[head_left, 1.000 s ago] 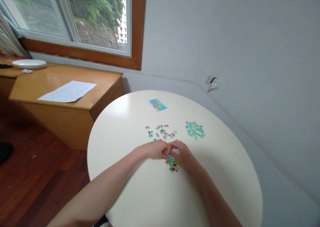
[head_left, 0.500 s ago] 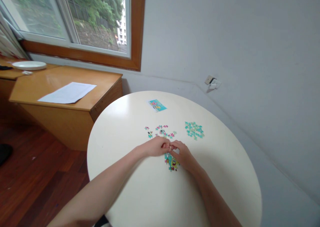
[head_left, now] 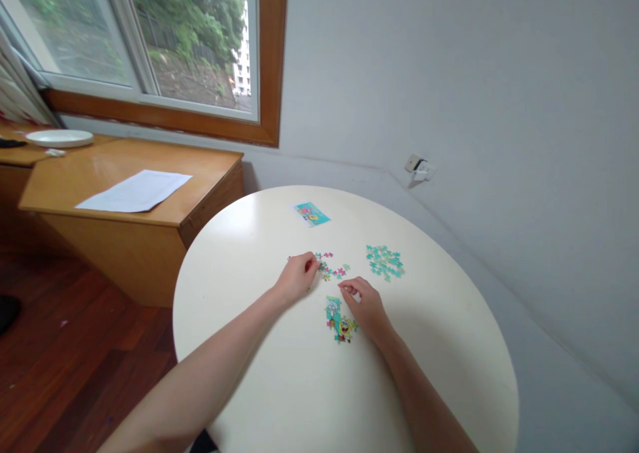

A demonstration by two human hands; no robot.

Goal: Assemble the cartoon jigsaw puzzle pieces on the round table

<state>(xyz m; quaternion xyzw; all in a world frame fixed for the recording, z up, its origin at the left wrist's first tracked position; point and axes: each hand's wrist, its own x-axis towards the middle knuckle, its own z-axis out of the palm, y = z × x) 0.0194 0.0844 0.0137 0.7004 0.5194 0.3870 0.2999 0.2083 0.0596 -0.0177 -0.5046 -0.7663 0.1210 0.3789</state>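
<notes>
On the round cream table [head_left: 279, 386] lies a small joined patch of cartoon jigsaw [head_left: 338, 319]. My right hand [head_left: 363, 306] rests just right of that patch, fingers curled, thumb and forefinger pinched near its top edge. My left hand [head_left: 298, 275] has reached to the loose pink and mixed pieces [head_left: 333, 269] and its fingertips are closed over one of them; the piece itself is too small to make out. A heap of teal pieces [head_left: 384, 261] lies further right. A small reference picture card [head_left: 311, 213] sits at the far side of the table.
A wooden bench-like cabinet [head_left: 130, 207] under the window holds a white sheet of paper [head_left: 134, 191] and a white plate [head_left: 58, 138]. A grey wall with a socket [head_left: 418, 167] runs close behind the table. Dark wood floor lies to the left.
My hands, pinched together above the joined patch, have parted. The left hand moved up and left to the loose pieces; the right stayed beside the patch, which now shows fully.
</notes>
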